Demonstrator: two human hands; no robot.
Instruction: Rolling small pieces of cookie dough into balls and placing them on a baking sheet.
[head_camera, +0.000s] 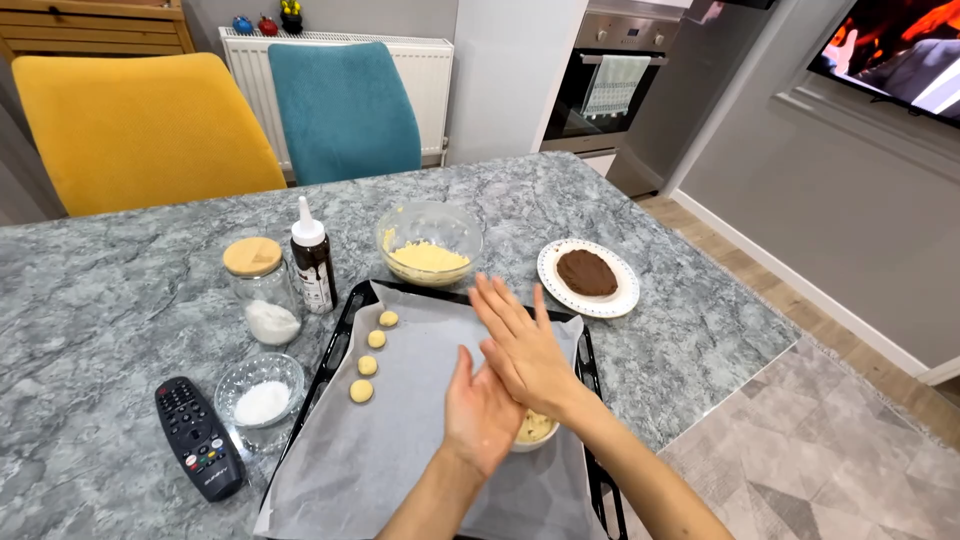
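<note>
- The left hand (481, 412) and right hand (524, 352) press flat together, palm to palm, fingers straight, above the paper-lined baking tray (592, 372); whether anything lies between the palms cannot be told.
- A small bowl (535, 430) shows just beneath the hands.
- Four dough balls (368, 365) line the paper at 9 o'clock from the hands.
- A glass bowl of dough (429, 242) stands at 11 o'clock, off the tray.

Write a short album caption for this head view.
Two hands pressed together above a paper-lined baking tray holding four dough balls.
</note>
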